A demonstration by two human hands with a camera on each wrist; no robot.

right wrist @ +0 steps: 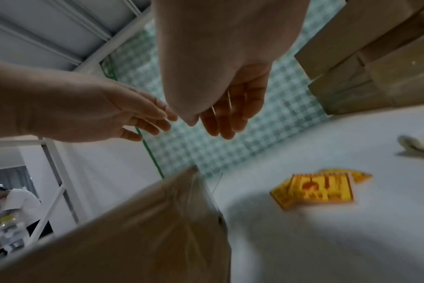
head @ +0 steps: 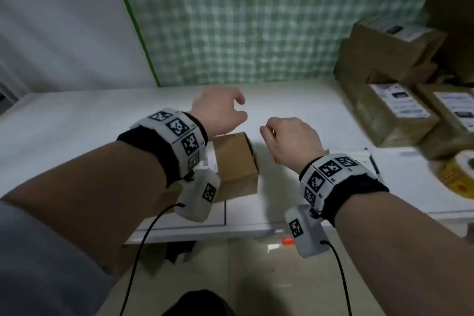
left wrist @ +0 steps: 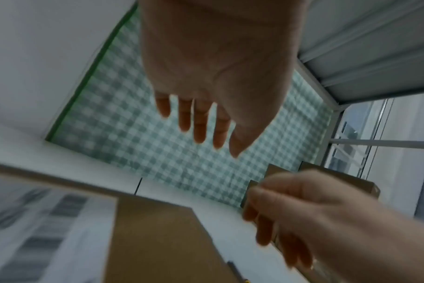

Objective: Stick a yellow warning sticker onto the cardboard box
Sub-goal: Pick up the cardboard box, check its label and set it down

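The cardboard box (head: 234,161) lies on the white surface (head: 77,131) just below the left hand (head: 218,113) in the head view, partly hidden by that wrist; the right hand (head: 289,141) hovers beside the box's right edge, apart from it. The left hand's fingers are loosely spread and hold nothing. The right hand's fingers curl inward, thumb toward fingertips — whether anything is pinched there cannot be told from here. A stack of other labelled boxes (head: 395,110) sits at the right, and a roll of yellow stickers (head: 459,174) lies at the right edge.

In the left wrist view the left hand (left wrist: 215,76) is open, fingers (left wrist: 200,122) straight and slightly apart, touching nothing. The cardboard box (left wrist: 157,239), bearing a white shipping label (left wrist: 44,226), lies below it. The right hand (left wrist: 303,214) comes in from the right with bent fingers.

In the right wrist view the right hand (right wrist: 230,86) has its fingers (right wrist: 230,114) bent toward the thumb — a thin, pale edge shows between them, too blurred to name. The left hand (right wrist: 85,109) reaches in with fingers extended near the right thumb. The cardboard box (right wrist: 145,239) lies below both hands, and loose yellow warning stickers (right wrist: 319,188) rest on the surface to its right.
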